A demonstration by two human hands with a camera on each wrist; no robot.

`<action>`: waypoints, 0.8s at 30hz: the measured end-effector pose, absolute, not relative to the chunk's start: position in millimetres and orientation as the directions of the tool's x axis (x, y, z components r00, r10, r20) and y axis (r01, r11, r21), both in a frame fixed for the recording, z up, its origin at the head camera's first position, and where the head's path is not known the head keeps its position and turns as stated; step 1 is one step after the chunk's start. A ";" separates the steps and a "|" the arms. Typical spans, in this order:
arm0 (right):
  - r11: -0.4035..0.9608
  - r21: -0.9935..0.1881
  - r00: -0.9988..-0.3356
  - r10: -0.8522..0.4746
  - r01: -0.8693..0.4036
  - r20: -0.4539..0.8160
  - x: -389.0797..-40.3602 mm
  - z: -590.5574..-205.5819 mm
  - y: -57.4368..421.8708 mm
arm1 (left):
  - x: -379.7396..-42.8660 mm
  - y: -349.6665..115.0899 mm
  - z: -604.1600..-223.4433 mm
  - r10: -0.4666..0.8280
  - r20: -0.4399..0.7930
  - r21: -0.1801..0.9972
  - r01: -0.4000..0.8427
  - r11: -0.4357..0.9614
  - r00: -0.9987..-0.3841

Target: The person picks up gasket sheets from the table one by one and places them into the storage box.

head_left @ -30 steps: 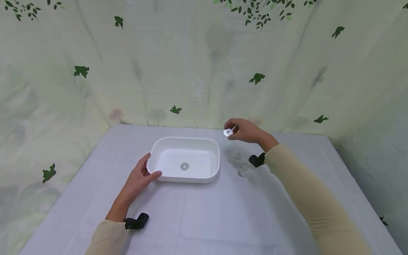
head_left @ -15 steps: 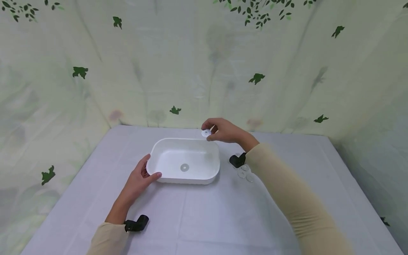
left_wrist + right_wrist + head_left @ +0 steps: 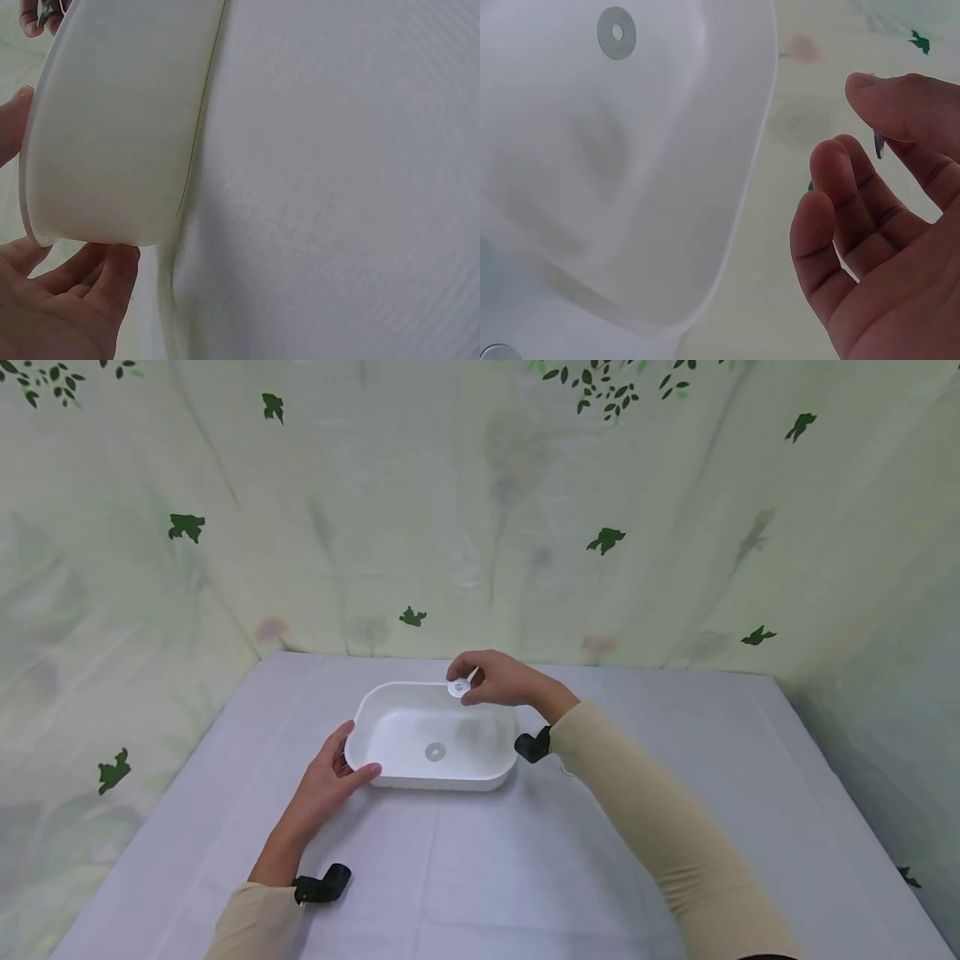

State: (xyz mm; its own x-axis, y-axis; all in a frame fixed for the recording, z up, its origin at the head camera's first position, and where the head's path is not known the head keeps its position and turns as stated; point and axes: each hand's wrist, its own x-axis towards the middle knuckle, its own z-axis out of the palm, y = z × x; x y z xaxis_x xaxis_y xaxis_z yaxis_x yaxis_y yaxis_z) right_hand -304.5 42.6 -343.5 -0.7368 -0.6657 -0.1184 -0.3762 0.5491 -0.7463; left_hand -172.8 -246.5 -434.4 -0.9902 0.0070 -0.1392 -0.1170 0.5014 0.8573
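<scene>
A white rectangular tray [image 3: 397,735] with rounded corners stands on the table. My left hand [image 3: 326,785] grips its left end, thumb over the front rim and fingers around the side, as the left wrist view also shows along the tray's outer wall [image 3: 120,135]. Above the tray's back rim, my right hand [image 3: 498,678] pinches a flat washer [image 3: 459,687] between thumb and fingers. Only the washer's edge shows in the right wrist view, under the thumb. On the tray floor lies a grey washer [image 3: 604,43] with a round hole.
Right of the tray, a washer [image 3: 499,353] lies on the white tablecloth [image 3: 480,877], mostly hidden from the head view by the right sleeve [image 3: 637,810]. Behind the table hangs a pale curtain [image 3: 450,527] with leaf prints. A black wrist camera [image 3: 322,885] sits on the left wrist.
My right hand has carried the washer leftward from right of the tray to over its back rim. The sleeve now covers most of the loose washers. My left hand and the tray have stayed put.
</scene>
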 end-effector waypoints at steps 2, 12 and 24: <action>0.540 -0.749 -0.732 -0.672 -0.383 -0.110 -304.3 -343.7 40.4 | -173.0 -246.8 -434.5 0.008 -0.138 0.854 -0.115 0.507 -0.990; 0.517 -0.763 -0.722 -0.685 -0.389 -0.096 -305.1 -351.7 35.1 | -174.6 -247.1 -438.5 0.002 -0.146 0.851 -0.125 0.510 -0.989; 0.520 -0.769 -0.708 -0.695 -0.372 -0.127 -304.7 -358.7 32.3 | -174.7 -247.6 -437.3 0.022 -0.117 0.840 -0.087 0.536 -0.993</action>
State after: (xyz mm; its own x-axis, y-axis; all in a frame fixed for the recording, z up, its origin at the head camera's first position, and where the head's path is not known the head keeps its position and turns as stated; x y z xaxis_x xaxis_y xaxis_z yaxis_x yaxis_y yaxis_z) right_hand -304.7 32.3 -358.7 -0.7082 -0.6945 -0.1268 -0.3725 0.5202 -0.7686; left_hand -174.7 -247.6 -437.3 -0.9929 0.0218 -0.1166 -0.0869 0.5355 0.8400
